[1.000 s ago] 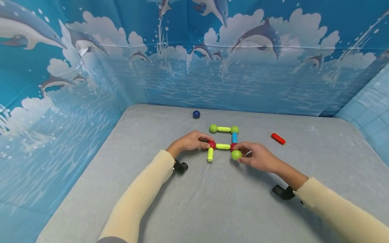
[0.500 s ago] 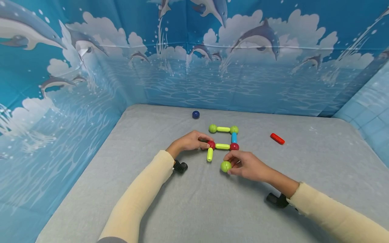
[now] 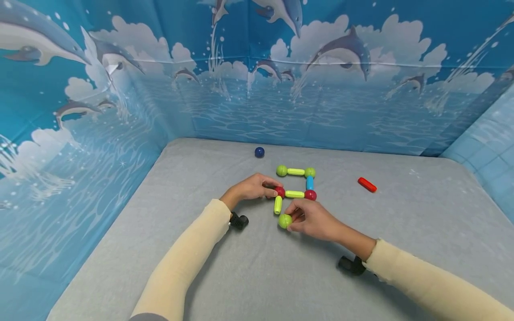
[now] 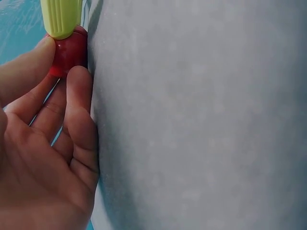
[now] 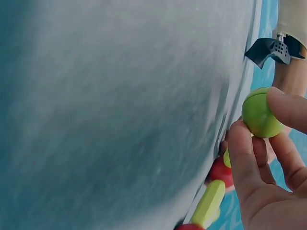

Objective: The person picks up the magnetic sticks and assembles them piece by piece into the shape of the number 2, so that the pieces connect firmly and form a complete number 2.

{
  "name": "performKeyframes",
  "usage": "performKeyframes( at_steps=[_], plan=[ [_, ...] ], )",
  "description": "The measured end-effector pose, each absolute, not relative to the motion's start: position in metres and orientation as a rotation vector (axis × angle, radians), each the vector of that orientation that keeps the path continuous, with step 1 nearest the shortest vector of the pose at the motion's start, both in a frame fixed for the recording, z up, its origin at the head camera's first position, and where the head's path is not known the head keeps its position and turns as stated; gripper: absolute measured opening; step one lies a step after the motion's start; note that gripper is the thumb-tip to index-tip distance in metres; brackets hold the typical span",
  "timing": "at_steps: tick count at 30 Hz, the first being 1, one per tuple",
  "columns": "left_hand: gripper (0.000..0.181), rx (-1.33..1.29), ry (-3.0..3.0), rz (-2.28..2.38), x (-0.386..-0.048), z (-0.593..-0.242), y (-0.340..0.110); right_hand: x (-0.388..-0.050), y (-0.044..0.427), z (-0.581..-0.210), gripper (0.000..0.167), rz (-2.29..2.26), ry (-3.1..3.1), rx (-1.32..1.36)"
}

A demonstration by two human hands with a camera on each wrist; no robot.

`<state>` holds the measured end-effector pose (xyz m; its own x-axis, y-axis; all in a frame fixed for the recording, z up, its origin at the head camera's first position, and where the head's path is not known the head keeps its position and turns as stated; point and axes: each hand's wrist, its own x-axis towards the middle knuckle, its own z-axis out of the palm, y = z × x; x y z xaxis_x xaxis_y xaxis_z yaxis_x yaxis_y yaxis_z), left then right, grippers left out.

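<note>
With thumb and fingers, my left hand [image 3: 254, 186] holds a red ball [image 3: 280, 192] at one corner of a ball-and-rod construction on the table. From that ball a yellow-green rod [image 3: 278, 205] points toward me, and another yellow-green rod [image 3: 295, 194] runs right to a second red ball [image 3: 311, 195]. A blue rod [image 3: 310, 183] leads back to a green ball [image 3: 310, 172]. My right hand [image 3: 315, 220] pinches a loose green ball [image 5: 260, 114] close to the near rod's free end; whether they touch I cannot tell.
At the back of the construction a yellow-green rod [image 3: 296, 171] ends in a green ball [image 3: 282, 170]. A dark blue ball [image 3: 259, 152] lies near the table's far edge, and a red rod [image 3: 367, 184] lies off to the right. A dolphin-print curtain [image 3: 257, 102] stands behind the grey table [image 3: 249, 276].
My right hand has carried the green ball from beside the right-hand red ball, leftward and toward me, to the near rod's end. The left hand has stayed on its red ball.
</note>
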<state>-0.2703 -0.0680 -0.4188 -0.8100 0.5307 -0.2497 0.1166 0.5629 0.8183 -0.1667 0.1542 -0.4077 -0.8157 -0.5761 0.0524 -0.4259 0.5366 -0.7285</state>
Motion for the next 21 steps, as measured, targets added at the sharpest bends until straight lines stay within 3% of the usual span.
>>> performKeyframes(
  at_steps=[21],
  plan=[
    [0.034,0.526,2.309,1.185,-0.270,-0.419,-0.069,-0.166,0.137,-0.414,0.024,-1.194,2.596,-0.793]
  ],
)
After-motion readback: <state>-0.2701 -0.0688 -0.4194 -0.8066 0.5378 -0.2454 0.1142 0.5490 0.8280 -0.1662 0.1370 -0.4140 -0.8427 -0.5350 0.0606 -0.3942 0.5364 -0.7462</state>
